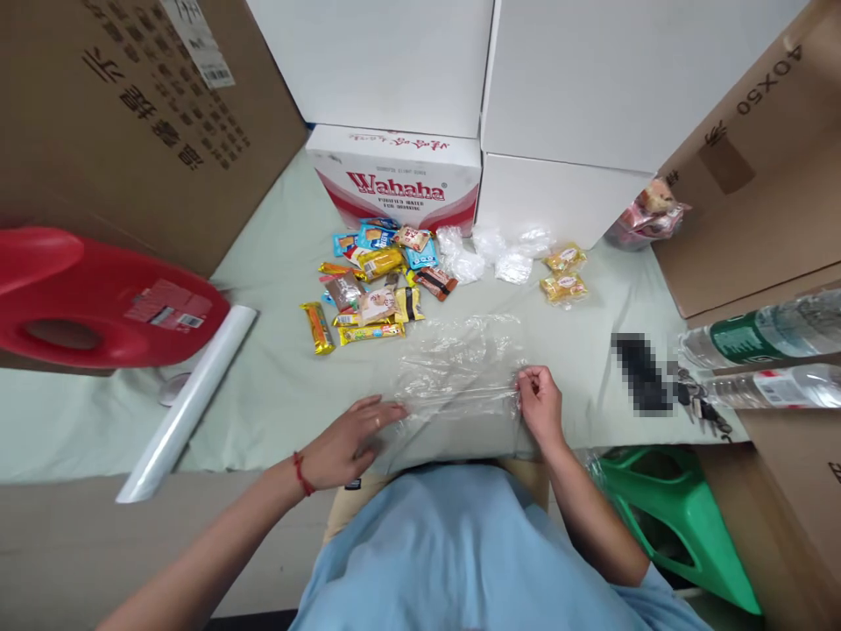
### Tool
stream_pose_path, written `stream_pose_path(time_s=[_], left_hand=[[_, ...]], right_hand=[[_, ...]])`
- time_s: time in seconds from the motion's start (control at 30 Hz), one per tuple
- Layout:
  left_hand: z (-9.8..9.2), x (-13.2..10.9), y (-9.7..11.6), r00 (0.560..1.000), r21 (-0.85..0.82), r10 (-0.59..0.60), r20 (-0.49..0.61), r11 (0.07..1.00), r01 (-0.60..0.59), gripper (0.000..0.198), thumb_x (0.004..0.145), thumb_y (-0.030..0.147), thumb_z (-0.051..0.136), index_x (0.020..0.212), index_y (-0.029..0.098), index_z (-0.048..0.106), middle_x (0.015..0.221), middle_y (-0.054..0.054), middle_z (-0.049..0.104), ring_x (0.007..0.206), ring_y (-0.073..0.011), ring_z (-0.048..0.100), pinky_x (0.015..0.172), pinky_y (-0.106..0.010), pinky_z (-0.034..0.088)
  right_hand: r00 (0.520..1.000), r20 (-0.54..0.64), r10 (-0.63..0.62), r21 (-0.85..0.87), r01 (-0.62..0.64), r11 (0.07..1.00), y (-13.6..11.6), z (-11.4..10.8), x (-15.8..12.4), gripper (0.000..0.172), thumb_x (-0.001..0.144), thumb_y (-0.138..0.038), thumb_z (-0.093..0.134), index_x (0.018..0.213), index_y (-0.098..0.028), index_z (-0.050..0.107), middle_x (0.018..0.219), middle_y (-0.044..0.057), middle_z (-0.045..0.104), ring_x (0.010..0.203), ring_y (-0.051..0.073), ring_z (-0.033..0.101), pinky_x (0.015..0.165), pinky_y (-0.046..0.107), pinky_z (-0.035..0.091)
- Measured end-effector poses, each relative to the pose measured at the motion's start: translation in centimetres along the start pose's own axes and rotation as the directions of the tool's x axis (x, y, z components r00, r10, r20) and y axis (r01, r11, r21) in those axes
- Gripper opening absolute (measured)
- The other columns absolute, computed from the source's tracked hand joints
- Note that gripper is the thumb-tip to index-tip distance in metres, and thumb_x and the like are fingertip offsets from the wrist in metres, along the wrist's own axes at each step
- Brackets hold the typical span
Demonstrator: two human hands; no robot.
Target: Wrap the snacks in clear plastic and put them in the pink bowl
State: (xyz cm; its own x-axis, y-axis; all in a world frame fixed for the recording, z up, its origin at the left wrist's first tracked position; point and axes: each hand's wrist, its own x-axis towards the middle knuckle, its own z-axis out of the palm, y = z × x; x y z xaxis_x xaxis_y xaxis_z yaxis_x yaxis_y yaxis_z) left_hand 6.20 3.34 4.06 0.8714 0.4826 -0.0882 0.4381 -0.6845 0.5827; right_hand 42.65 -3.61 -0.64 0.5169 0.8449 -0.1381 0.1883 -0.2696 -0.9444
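A clear plastic bag [460, 372] lies flat on the pale green cloth [276, 386] in front of me. My left hand [348, 443] rests on the bag's left edge with the fingers stretched flat; a red string is round that wrist. My right hand [539, 403] pinches the bag's right edge between closed fingers. Beyond the bag lies a heap of several wrapped snacks [378, 280]. Two yellow snack packets [563, 273] sit apart to the right, next to some crumpled clear bags [490, 252].
A red plastic jug [98, 302] and a white roll [187, 403] lie at the left. White boxes and a Wahaha carton [398, 175] stand behind. Brown cartons flank both sides. Two water bottles [762, 355], keys [703, 407] and a green stool [676, 513] are at the right.
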Motion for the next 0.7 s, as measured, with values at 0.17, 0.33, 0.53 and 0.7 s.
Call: stream_pose_path(time_s=[0.17, 0.33, 0.53, 0.7], left_hand=[[-1.8, 0.4, 1.3, 0.911, 0.028, -0.343, -0.229, 0.933, 0.359, 0.039, 0.1, 0.032, 0.037, 0.105, 0.023, 0.075, 0.129, -0.006, 0.071, 0.115, -0.0253, 0.06, 0.1, -0.045, 0.051], [-2.6, 5.8, 4.3, 0.817, 0.393, -0.369, -0.444, 0.739, 0.548, 0.032, 0.097, 0.033, 0.048, 0.087, 0.017, 0.075, 0.12, -0.016, 0.071, 0.105, -0.0338, 0.059, 0.084, -0.051, 0.048], [1.8, 10.0, 4.3, 0.902, 0.411, -0.134, -0.411, 0.856, 0.315, 0.041, 0.102, 0.037, 0.044, 0.135, 0.022, 0.063, 0.15, -0.012, 0.057, 0.141, -0.0284, 0.047, 0.116, -0.052, 0.031], [5.9, 7.8, 1.4, 0.905, 0.341, -0.264, -0.332, 0.861, 0.377, 0.058, 0.1, 0.053, 0.042, 0.155, 0.033, 0.041, 0.167, -0.011, 0.032, 0.153, -0.0322, 0.031, 0.121, -0.069, 0.006]], right_hand=[[0.996, 0.043, -0.075, -0.064, 0.078, 0.995, -0.3, 0.8, -0.3, 0.027, 0.095, -0.05, 0.056, 0.095, -0.023, 0.056, 0.075, -0.001, 0.065, 0.061, 0.015, 0.059, 0.06, 0.026, 0.047], [0.993, 0.032, -0.112, -0.128, 0.115, 0.985, -1.1, 1.2, -0.5, 0.027, 0.096, -0.049, 0.054, 0.097, -0.022, 0.056, 0.078, 0.001, 0.069, 0.069, 0.018, 0.064, 0.07, 0.029, 0.05], [0.99, 0.011, -0.14, -0.194, 0.14, 0.971, -1.0, 0.2, -1.0, 0.031, 0.096, -0.053, 0.053, 0.097, -0.022, 0.058, 0.08, 0.002, 0.07, 0.069, 0.018, 0.064, 0.069, 0.029, 0.049], [0.995, 0.089, 0.051, -0.107, -0.041, 0.993, 1.0, -3.0, -1.6, 0.04, 0.086, -0.062, 0.063, 0.093, -0.022, 0.06, 0.074, 0.0, 0.066, 0.049, 0.014, 0.05, 0.046, 0.026, 0.04]])
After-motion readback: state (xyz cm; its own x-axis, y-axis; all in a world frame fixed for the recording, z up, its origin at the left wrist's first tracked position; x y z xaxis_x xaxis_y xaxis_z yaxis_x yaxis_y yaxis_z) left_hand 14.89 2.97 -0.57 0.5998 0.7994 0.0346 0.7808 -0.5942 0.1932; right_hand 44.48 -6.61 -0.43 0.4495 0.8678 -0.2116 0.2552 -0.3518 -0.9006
